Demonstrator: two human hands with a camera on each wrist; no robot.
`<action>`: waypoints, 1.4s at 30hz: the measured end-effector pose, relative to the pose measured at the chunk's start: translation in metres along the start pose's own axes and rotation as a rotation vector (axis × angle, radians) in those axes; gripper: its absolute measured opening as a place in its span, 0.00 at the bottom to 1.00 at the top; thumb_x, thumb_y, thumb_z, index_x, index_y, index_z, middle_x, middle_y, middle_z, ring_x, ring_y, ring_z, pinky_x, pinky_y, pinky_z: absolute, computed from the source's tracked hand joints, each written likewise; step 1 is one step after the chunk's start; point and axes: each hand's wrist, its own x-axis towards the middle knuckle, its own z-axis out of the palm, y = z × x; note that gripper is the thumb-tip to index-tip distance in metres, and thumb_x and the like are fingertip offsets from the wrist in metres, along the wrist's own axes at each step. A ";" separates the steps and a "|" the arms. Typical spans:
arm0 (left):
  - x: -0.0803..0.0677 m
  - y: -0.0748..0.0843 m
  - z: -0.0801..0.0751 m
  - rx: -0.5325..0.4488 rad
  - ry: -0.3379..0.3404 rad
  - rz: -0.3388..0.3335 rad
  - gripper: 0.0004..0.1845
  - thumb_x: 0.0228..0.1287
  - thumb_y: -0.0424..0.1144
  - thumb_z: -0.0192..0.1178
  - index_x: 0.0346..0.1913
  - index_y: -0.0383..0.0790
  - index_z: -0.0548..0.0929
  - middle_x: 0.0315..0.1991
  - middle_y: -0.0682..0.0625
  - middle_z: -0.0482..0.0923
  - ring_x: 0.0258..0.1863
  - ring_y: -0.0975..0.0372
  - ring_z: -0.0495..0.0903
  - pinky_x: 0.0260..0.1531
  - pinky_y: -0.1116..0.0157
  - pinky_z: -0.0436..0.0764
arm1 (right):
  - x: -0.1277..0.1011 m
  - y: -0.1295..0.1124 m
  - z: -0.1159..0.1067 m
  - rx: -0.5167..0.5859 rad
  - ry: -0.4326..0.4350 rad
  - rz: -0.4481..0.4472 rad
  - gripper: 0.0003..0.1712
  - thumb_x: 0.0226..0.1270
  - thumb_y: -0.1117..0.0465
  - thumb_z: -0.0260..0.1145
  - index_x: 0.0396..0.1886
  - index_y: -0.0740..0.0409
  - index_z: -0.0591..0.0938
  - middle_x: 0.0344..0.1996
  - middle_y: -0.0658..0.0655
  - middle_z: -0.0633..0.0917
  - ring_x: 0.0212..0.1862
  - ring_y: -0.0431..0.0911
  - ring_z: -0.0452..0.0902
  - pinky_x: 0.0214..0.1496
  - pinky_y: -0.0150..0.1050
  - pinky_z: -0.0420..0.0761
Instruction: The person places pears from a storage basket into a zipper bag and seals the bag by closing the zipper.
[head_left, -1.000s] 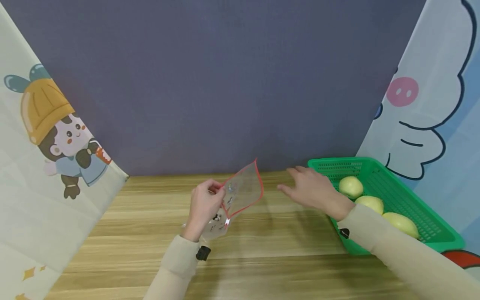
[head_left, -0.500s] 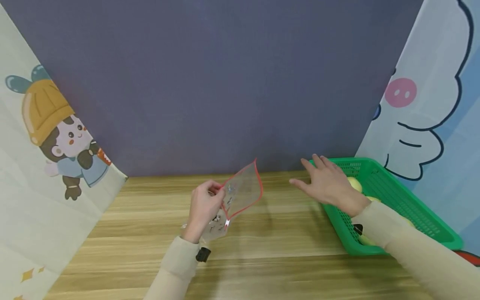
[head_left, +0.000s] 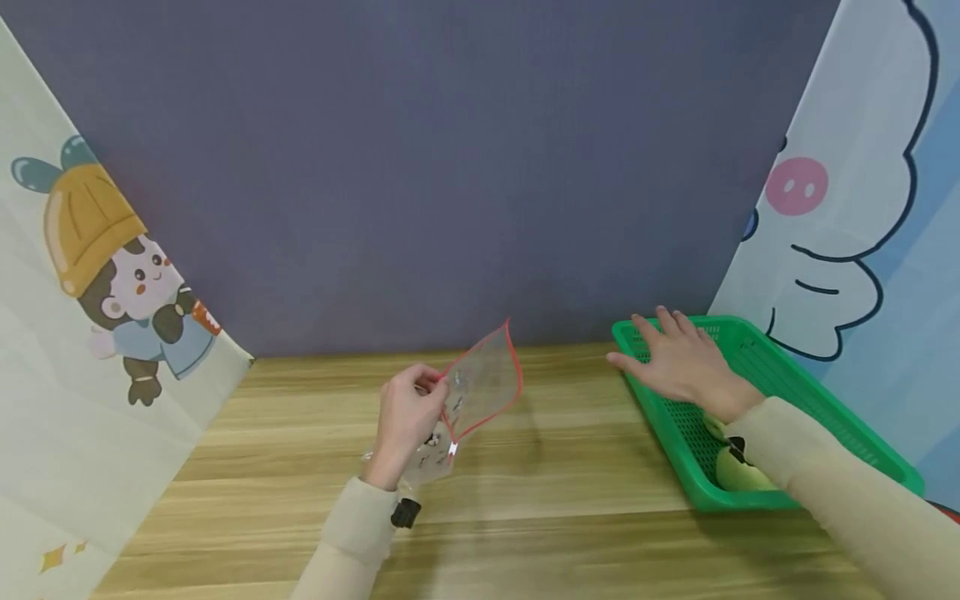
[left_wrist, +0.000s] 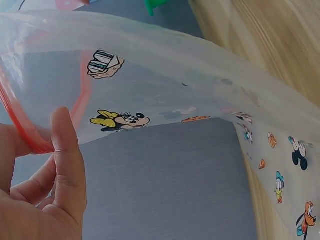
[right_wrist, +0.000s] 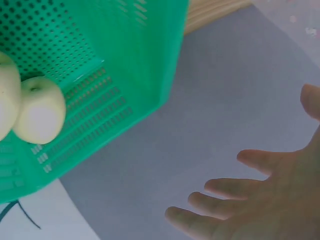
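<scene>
My left hand (head_left: 408,408) pinches the red rim of a clear plastic zip bag (head_left: 487,379) held above the table, its mouth spread apart. Cartoon figures are printed on the bag (left_wrist: 150,100), and its lower part hangs behind the hand. Over the left side of a green basket (head_left: 667,458) hovers my right hand (head_left: 686,362), fingers spread and holding nothing. Pale yellow-green apples (right_wrist: 42,115) lie inside the basket; in the head view one apple (head_left: 738,472) shows beside the wrist, while the hand and sleeve hide the others.
A wood-grain table (head_left: 300,467) runs beneath the bag and basket. Behind it stands a dark grey-blue panel (head_left: 450,167). Printed cloths with a cartoon child (head_left: 142,275) and a white figure (head_left: 832,233) flank the sides.
My right hand has moved right, from beside the basket to above it, fingers spreading wider. The left hand and the bag have stayed nearly still.
</scene>
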 end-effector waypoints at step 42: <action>0.002 0.000 0.001 -0.046 -0.035 -0.015 0.04 0.64 0.34 0.66 0.37 0.36 0.86 0.27 0.48 0.82 0.21 0.60 0.81 0.17 0.67 0.81 | 0.000 0.096 0.016 0.069 -0.109 0.110 0.58 0.73 0.26 0.49 0.77 0.74 0.54 0.70 0.88 0.51 0.68 0.84 0.45 0.63 0.82 0.57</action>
